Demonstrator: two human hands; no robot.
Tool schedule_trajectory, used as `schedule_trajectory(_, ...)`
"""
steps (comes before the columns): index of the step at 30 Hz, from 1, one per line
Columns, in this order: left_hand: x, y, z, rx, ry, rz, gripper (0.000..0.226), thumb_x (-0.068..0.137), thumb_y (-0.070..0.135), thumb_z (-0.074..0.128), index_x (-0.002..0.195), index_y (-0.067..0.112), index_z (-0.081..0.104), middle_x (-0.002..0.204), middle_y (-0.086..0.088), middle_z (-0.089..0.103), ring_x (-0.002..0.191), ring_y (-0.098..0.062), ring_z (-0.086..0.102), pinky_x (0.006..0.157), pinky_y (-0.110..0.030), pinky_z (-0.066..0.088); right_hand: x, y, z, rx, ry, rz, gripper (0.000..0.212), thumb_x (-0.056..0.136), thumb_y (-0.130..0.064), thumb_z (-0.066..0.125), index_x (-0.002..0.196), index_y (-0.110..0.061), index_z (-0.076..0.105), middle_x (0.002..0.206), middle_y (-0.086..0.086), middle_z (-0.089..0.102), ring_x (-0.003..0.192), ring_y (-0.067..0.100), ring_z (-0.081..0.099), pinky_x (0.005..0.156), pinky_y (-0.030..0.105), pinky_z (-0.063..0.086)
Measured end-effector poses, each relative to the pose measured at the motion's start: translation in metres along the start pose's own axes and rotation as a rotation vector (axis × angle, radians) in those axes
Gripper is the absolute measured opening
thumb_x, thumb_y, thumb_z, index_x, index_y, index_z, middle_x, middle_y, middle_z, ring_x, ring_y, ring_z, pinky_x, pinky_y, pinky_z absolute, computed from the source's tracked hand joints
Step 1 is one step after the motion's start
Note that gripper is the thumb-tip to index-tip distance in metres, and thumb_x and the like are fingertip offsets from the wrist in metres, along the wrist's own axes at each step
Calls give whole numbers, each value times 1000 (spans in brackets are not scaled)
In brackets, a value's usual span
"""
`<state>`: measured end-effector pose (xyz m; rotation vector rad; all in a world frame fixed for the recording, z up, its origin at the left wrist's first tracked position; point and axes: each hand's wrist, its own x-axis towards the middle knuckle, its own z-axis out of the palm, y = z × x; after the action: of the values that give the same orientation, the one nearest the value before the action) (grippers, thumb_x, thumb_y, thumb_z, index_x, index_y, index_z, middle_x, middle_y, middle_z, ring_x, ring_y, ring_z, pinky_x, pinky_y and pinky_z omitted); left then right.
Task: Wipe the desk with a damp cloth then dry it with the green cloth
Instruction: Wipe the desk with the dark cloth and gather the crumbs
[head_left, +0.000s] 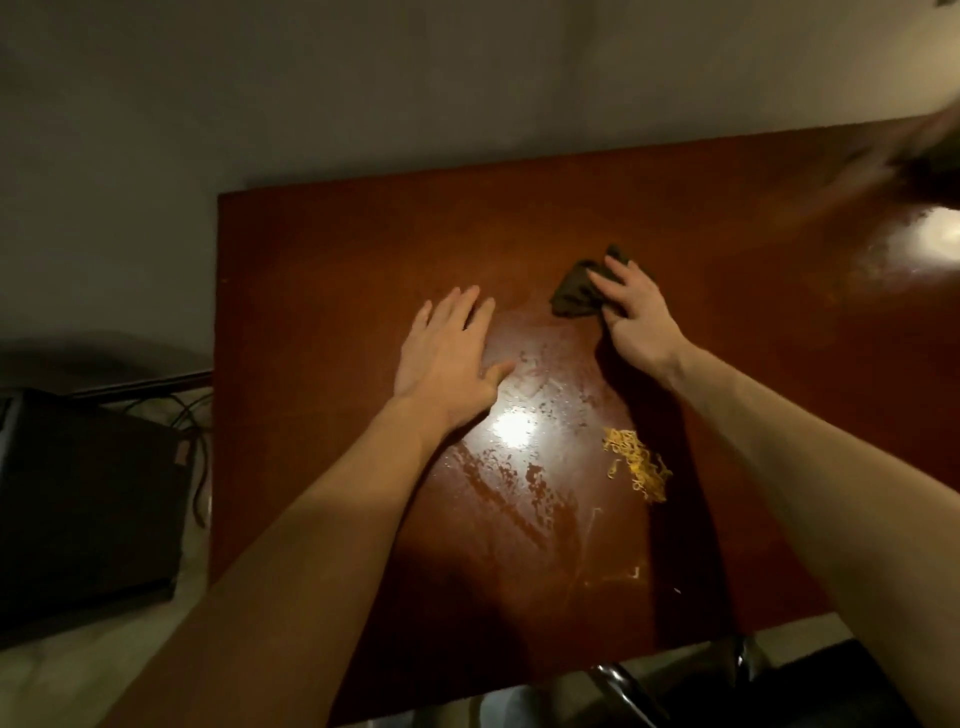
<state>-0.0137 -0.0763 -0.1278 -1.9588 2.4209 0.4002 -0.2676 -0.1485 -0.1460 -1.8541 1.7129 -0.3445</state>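
A dark reddish-brown wooden desk (322, 260) fills the middle of the view. Its centre is wet, with streaks and droplets shining under a light. A small crumpled dark cloth (574, 293), olive-brown in this dim light, lies on the desk past the wet patch. My right hand (631, 322) presses flat on the cloth's right part, fingers straight and pointing away. My left hand (449, 353) lies flat on the bare desk to the left of the cloth, fingers spread, holding nothing.
A clump of yellow noodle-like scraps (636, 462) lies on the desk near my right forearm. A blurred dark object (930, 161) sits at the desk's far right corner. A black box (88, 499) and cables (195, 415) stand on the floor left of the desk.
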Motion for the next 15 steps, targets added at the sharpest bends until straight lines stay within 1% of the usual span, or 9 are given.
schedule_trajectory(3, -10, -9, -1, 85, -11, -280, 111, 85, 92, 29, 166, 20, 7, 175, -10, -2, 160, -35, -7, 128, -60, -1, 38, -29, 12, -36, -64, -96, 53, 102, 0, 47, 152, -18, 49, 168, 8, 24, 158, 33, 9, 126, 37, 2)
schedule_trajectory(5, -16, -12, -1, 75, -69, -425, 119, 79, 98, 22, 166, 20, 1, 174, -13, -7, 159, -41, -10, 124, -64, -3, 50, -45, 25, -57, -121, -199, 56, 99, 5, 47, 150, -19, 51, 167, 9, 26, 157, 34, 10, 126, 40, 2)
schedule_trajectory(6, -19, -14, 1, 54, -85, -461, 116, 81, 96, 20, 166, 20, -1, 174, -13, -9, 159, -40, -11, 125, -63, -3, 50, -52, 31, -63, -152, -259, 58, 96, 7, 48, 148, -19, 52, 167, 9, 27, 157, 35, 11, 127, 41, 2)
schedule_trajectory(8, -27, -22, 2, 19, -75, -453, 100, 92, 85, 18, 166, 21, -4, 174, -10, -12, 160, -34, -12, 129, -57, 1, 36, -61, 40, -72, -225, -387, 64, 93, 11, 49, 148, -22, 52, 166, 6, 28, 157, 31, 11, 127, 40, -1)
schedule_trajectory(9, -33, -28, 2, 5, -67, -422, 91, 98, 78, 17, 167, 23, -4, 174, -8, -13, 160, -30, -13, 130, -53, 2, 23, -61, 42, -76, -256, -441, 67, 93, 13, 49, 148, -24, 50, 166, 2, 27, 157, 26, 9, 125, 37, -4)
schedule_trajectory(11, -43, -42, 0, -50, -58, -354, 77, 105, 65, 21, 166, 25, -3, 174, -3, -11, 160, -23, -12, 131, -47, 3, -11, -52, 39, -71, -312, -518, 75, 92, 15, 50, 149, -33, 43, 165, -9, 21, 155, 11, 3, 122, 34, -10)
schedule_trajectory(13, -52, -53, -6, -130, -50, -321, 72, 108, 56, 29, 167, 25, 2, 174, 0, -9, 160, -18, -9, 132, -43, 4, -41, -40, 36, -60, -344, -548, 81, 90, 16, 53, 147, -40, 42, 164, -14, 21, 154, 0, -2, 124, 38, -8)
schedule_trajectory(15, -55, -61, -11, -156, -20, -334, 73, 108, 55, 36, 167, 25, 5, 175, 1, -7, 161, -18, -3, 131, -39, 6, -52, -32, 35, -35, -366, -516, 80, 90, 15, 55, 144, -43, 47, 165, -14, 25, 155, -1, 1, 126, 43, -3)
